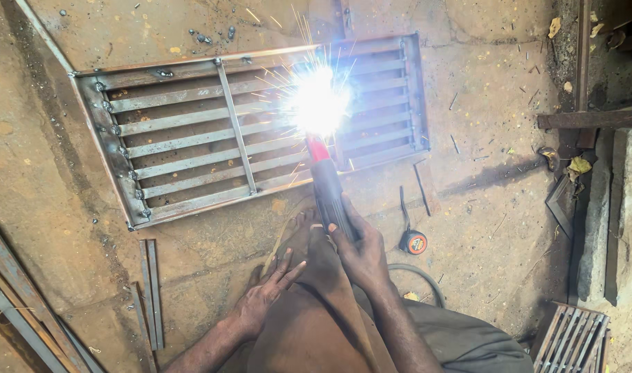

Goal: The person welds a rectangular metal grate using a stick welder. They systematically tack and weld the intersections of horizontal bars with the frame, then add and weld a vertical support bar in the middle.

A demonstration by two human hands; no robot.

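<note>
Gripping the welder (328,186), right hand (361,254) is closed round its handle, tip sparking on the grate (192,131) at center-far. Left hand (264,297) lies open, fingers spread, on the knee, holding nothing. Tape measure (413,242) sits just right of the hand w/ the welder.

A fierce white welding arc (317,102) burns out the upper middle of the frame, throwing sparks and glare over the metal grille (192,131). Elsewhere the light is soft and warm; the right edge sinks into shadow. Focus stays sharp, corners slightly stretched.
</note>
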